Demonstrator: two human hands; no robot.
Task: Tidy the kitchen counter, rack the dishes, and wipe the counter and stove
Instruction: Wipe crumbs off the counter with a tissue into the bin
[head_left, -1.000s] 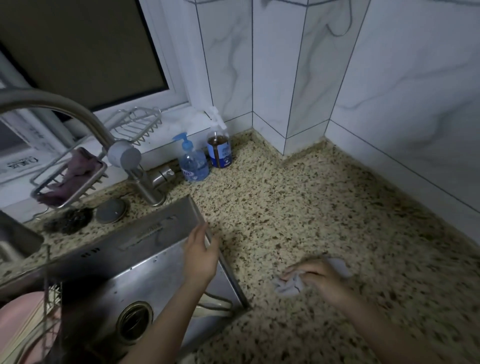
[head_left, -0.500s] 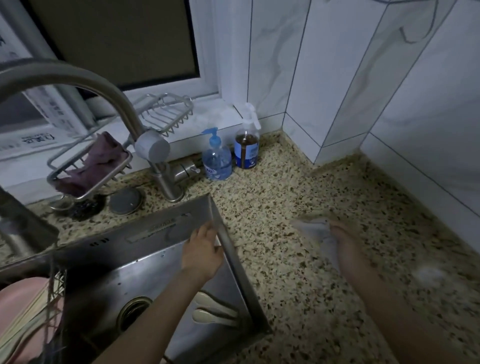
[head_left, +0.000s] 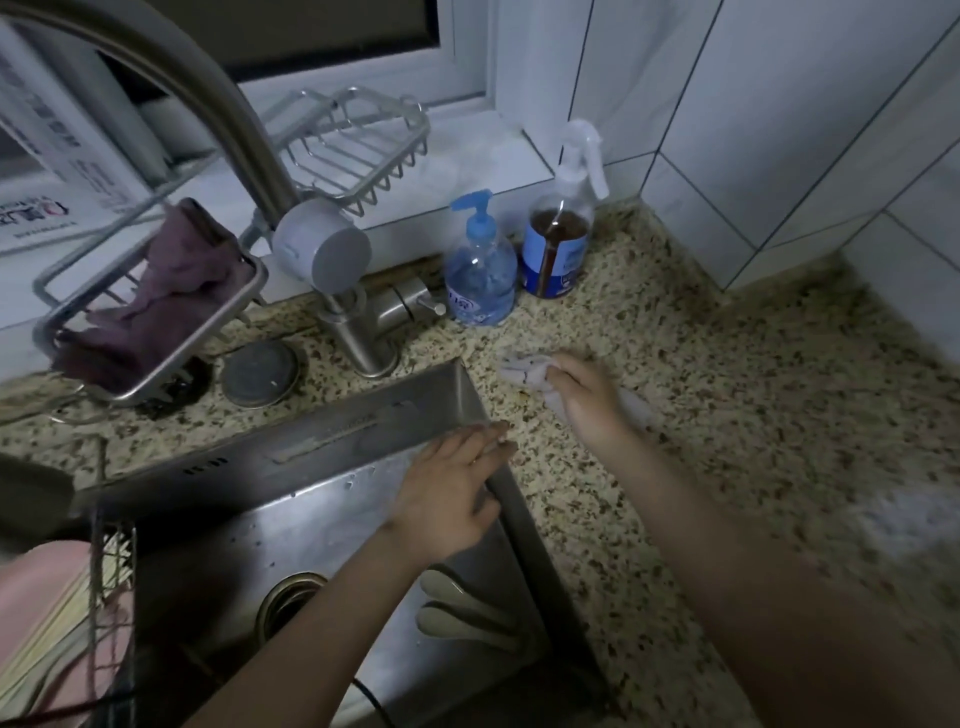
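Note:
My right hand (head_left: 587, 395) holds a crumpled white cloth (head_left: 524, 370) pressed against the speckled granite counter (head_left: 753, 395), just right of the sink's back corner. The cloth sticks out on both sides of the hand. My left hand (head_left: 452, 493) lies flat with straight fingers over the right rim of the steel sink (head_left: 322, 499). Two pale spoons (head_left: 462, 608) lie on the sink floor near the drain (head_left: 291, 597).
A blue pump bottle (head_left: 480, 270) and a spray bottle of brown liquid (head_left: 558, 239) stand at the back by the window sill. The tap (head_left: 311, 239) arches over the sink. A wire caddy with a purple rag (head_left: 156, 301) sits left; a dish rack (head_left: 67, 623) is at the lower left.
My right hand has swept the cloth across the counter from the front toward the back left, ending close to the sink corner and bottles. My left hand stayed on the sink rim.

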